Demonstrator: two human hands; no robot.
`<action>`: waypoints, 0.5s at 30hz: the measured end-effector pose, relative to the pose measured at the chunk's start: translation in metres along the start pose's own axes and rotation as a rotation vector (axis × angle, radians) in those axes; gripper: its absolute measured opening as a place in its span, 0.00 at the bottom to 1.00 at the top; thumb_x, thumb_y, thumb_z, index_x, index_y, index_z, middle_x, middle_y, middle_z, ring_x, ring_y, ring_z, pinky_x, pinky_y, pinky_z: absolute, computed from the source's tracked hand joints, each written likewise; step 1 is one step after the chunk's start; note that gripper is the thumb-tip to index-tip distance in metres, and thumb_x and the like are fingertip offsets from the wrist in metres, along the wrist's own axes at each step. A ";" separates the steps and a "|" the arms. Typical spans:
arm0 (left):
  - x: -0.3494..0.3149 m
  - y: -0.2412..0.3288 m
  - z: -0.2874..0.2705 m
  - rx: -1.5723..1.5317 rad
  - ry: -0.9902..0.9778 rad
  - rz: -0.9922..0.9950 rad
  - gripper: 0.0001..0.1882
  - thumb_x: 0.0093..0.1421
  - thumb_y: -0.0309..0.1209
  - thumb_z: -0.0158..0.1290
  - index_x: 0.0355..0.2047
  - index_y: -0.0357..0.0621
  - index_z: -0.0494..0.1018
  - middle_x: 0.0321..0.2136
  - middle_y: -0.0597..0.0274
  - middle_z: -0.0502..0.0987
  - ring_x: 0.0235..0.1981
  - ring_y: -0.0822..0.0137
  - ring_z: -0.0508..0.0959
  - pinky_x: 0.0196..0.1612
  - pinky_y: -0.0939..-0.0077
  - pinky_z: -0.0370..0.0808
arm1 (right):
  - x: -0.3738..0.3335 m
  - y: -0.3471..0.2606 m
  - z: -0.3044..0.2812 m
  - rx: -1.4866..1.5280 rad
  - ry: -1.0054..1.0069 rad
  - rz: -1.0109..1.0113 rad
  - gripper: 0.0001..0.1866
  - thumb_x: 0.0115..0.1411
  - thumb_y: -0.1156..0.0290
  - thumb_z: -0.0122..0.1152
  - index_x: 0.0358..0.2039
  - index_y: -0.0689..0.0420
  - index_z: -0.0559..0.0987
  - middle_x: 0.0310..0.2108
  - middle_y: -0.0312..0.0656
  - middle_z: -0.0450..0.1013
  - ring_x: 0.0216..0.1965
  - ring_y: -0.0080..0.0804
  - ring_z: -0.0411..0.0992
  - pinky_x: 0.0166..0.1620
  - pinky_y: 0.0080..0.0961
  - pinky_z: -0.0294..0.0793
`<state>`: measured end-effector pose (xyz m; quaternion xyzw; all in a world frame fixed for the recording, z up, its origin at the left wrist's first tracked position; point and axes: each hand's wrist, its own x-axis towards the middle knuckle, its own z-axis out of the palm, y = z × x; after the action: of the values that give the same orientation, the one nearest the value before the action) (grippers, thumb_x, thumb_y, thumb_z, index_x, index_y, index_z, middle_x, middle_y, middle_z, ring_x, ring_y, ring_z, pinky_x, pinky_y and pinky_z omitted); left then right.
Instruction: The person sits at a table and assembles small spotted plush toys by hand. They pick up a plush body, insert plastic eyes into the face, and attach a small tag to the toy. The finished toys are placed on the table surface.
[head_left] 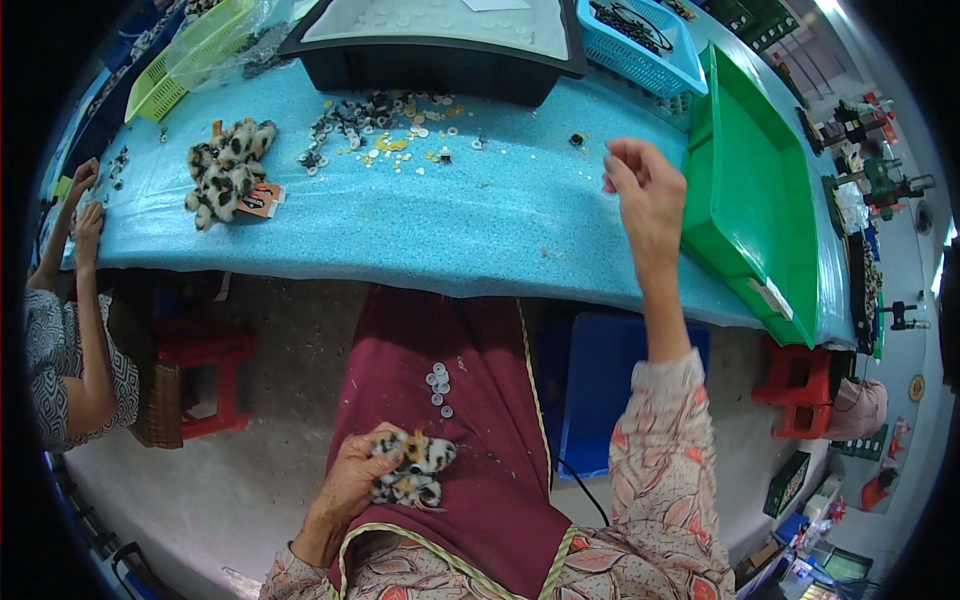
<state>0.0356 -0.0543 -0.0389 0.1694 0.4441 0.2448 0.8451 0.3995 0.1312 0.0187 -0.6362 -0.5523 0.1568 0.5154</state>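
My left hand (362, 468) is closed around a small spotted plush piece (418, 478) in cream, black and tan fur, held low over my lap. On the maroon apron (480, 400) just above it lie several translucent plastic washers (438, 384). My right hand (648, 195) is raised over the right part of the blue-covered table (520, 225), its fingers curled in toward the thumb. Whatever is between those fingertips, if anything, is too small to tell. Near it on the table are a small dark part (577, 140) and a few tiny pale bits.
Left on the table lies a spotted plush bundle (228, 178) with an orange tag. Loose black, white and yellow small parts (385, 130) spread before a black tray (430, 75). A green tray (755, 200) and blue basket (650, 50) stand right. A co-worker's hands (88, 215) rest at far left.
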 end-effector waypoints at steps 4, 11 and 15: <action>-0.003 -0.005 0.005 0.122 -0.068 -0.071 0.20 0.49 0.27 0.64 0.42 0.34 0.73 0.33 0.62 0.78 0.32 0.73 0.79 0.38 0.77 0.79 | 0.037 0.028 0.015 -0.519 -0.085 -0.111 0.14 0.51 0.68 0.65 0.37 0.61 0.79 0.31 0.44 0.75 0.31 0.33 0.75 0.38 0.31 0.74; 0.001 -0.008 -0.005 -0.203 -0.027 -0.134 0.17 0.55 0.22 0.55 0.46 0.34 0.72 0.38 0.54 0.79 0.38 0.64 0.80 0.44 0.68 0.78 | 0.042 0.034 0.020 -0.441 -0.047 -0.264 0.08 0.52 0.70 0.62 0.33 0.57 0.81 0.31 0.42 0.76 0.30 0.31 0.75 0.36 0.27 0.73; 0.003 -0.013 -0.022 -0.324 0.006 -0.115 0.21 0.56 0.28 0.54 0.49 0.34 0.68 0.42 0.52 0.77 0.41 0.58 0.80 0.48 0.62 0.76 | 0.001 -0.018 0.029 0.281 -0.204 0.056 0.05 0.56 0.77 0.59 0.33 0.63 0.80 0.29 0.39 0.75 0.28 0.25 0.74 0.33 0.20 0.75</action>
<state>0.0224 -0.0621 -0.0590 0.0046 0.4103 0.2651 0.8726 0.3673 0.1436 0.0216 -0.5538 -0.5564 0.3107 0.5360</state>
